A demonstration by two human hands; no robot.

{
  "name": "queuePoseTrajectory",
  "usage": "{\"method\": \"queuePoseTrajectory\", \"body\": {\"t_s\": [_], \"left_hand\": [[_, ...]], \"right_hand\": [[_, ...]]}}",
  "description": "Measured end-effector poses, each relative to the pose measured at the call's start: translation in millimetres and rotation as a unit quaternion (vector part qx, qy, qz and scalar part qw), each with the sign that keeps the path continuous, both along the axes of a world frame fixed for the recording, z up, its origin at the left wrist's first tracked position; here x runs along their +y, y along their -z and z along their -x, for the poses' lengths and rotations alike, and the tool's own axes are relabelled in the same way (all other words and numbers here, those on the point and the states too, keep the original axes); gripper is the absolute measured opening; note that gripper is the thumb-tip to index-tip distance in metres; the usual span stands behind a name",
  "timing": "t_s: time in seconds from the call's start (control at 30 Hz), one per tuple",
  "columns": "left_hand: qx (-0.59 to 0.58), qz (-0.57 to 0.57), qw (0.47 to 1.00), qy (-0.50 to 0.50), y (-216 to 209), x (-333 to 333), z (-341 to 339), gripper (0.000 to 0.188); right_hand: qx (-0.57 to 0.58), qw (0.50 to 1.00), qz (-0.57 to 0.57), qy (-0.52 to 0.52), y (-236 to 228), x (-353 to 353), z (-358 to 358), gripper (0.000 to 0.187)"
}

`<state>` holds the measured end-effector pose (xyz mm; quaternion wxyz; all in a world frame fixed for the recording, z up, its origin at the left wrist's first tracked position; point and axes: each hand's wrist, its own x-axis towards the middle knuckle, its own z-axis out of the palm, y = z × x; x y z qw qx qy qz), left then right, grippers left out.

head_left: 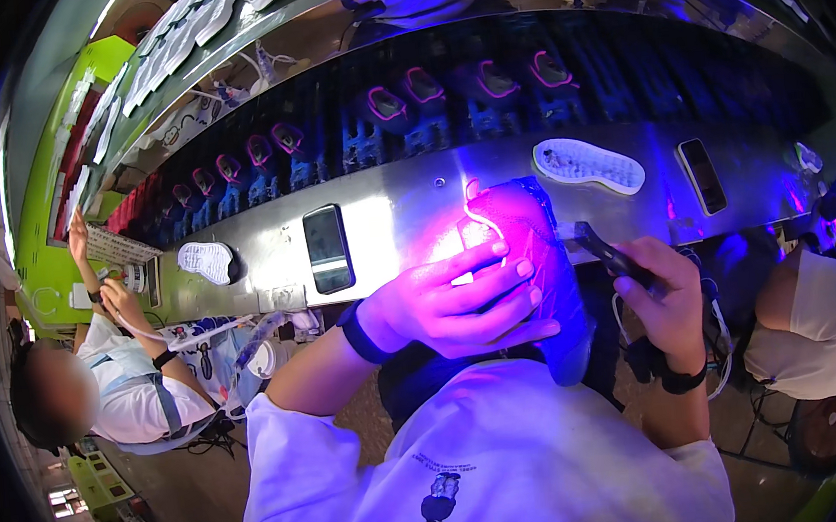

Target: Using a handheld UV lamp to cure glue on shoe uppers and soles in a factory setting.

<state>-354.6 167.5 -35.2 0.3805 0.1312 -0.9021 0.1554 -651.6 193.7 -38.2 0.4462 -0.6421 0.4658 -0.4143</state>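
A shoe upper [565, 323], tinted purple, stands tilted over the near edge of the bench, lit by bright pink and violet light. My left hand [471, 301] grips its side, fingers spread across it. A thin pale line runs along the lit part near the top. On the other side, my right hand [665, 294] is closed round the black handle of a brush [611, 254]. The brush's pale tip touches or lies just beside the shoe upper; I cannot tell which. Beyond the shoe, a white shoe sole [589, 166] rests on the metal bench [393, 199].
A phone [328, 249] lies left of my hands, another phone [701, 177] to the right. A second sole [207, 263] sits farther left. Behind the bench, a dark conveyor [314, 91] carries several pink-edged shoes. One co-worker [141, 385] is at left, another [821, 325] at right.
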Motion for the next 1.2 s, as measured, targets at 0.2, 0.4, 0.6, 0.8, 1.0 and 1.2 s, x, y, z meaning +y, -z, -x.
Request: {"method": "queuePoseTrajectory", "body": {"t_s": [0.2, 0.4, 0.6, 0.8, 1.0, 1.2], "left_hand": [[-0.016, -0.007, 1.0, 0.008, 0, 1, -7, 0.043], [0.032, -0.005, 0.999, -0.017, 11, 4, -12, 0.041], [0.099, -0.272, 0.952, -0.102, 25, -17, -50, 0.061], [0.333, -0.453, 0.745, -0.359, 92, -104, -134, 0.078], [0.158, -0.422, 0.664, -0.597, 108, -223, -241, 0.054], [0.056, -0.438, 0.629, -0.64, 146, -271, -256, 0.035]], "right_hand": [[-0.006, 1.0, -0.016, -0.006, -4, 1, 2, 0.039], [-0.015, 0.999, -0.036, 0.015, 6, -5, -13, 0.038], [-0.049, 0.979, -0.195, 0.004, 40, 3, 7, 0.038], [0.022, 0.962, -0.25, 0.104, 79, -1, 26, 0.039], [-0.014, 0.96, -0.249, 0.128, 110, -7, 34, 0.033], [-0.006, 0.954, -0.256, 0.154, 109, -10, 30, 0.032]]}}
